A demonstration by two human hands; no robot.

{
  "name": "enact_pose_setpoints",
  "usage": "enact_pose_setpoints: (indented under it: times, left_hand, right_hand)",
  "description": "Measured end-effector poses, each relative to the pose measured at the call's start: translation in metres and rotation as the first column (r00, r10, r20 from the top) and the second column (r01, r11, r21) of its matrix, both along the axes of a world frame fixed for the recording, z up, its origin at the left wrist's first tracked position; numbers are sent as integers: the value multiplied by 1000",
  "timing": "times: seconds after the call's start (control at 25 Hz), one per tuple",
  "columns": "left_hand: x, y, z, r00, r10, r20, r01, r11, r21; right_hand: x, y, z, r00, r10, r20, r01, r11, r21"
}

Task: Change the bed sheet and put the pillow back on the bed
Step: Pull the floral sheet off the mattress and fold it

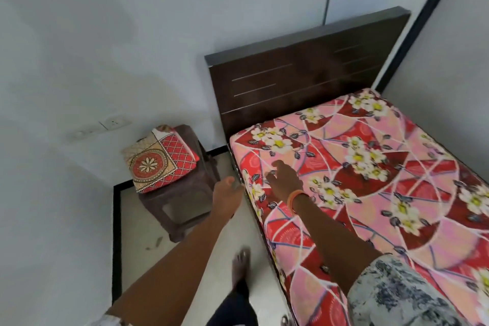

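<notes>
**Sheet on, pillow waiting on the stool**

At the left of centre, the pillow (161,159) lay on a brown plastic stool (182,206) that stood against the wall, just beside the head end of the bed. Its cover showed a round flower medallion, cream borders and a red lattice panel, and it rested flat with one edge overhanging the seat.

The left hand (227,196) reached forward over the floor, between the stool and the bed's near corner. Its grip was released, fingers loose and holding nothing.

To the right, the right hand (285,178) hovered at the mattress edge, an orange band at the wrist. Its fingers were spread and slightly bent, grasping nothing; whether they touched the cloth could not be told.

The bed sheet (370,180), pink and red with white flowers, looked stretched smooth across the mattress up to the dark headboard (304,79).

Judging by that, the sheet step seemed nearly finished. The next move probably called for turning left, lifting the pillow with both hands, and laying it by the headboard.
</notes>
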State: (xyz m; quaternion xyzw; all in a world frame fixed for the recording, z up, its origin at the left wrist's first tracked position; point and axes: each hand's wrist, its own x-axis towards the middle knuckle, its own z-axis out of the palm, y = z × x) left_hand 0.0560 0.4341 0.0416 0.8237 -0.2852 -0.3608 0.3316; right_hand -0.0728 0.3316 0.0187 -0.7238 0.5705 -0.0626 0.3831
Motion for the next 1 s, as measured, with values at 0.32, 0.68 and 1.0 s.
enact_pose_setpoints:
  times: [0.32,0.68,1.0]
  left_hand:
    - [140,-215,-148,993,-9,-121,35,975,219]
    - [178,-379,-298,993,117,-21,-99,911,400]
    - [187,-367,-345,952,261,162,-292,932,214]
  right_hand:
    - [130,-170,-127,961,56,-272,3,977,211]
    - [196,-297,-261,964,-32,-264,71,988,137]
    - [211,-335,-292,948,-157,-277,182,981,67]
